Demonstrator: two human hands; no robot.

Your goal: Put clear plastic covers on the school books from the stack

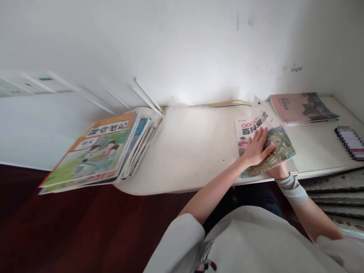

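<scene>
A booklet (281,146) with a colourful picture cover lies tilted over another booklet with a white and pink cover (243,127) at the right part of the white table. My left hand (257,148) rests flat on the covers, fingers stretched out. From the near edge, my right hand (280,170) reaches under the tilted booklet and holds its lower side; most of its fingers are hidden beneath. A grey-white band (292,189) wraps my right wrist.
A stack of books with an orange and green top cover (99,148) overhangs the left end of the white table (187,151). Pink-covered books (301,108) lie at the back right, and a phone (351,142) near the right edge. A yellow cable (224,102) runs along the wall.
</scene>
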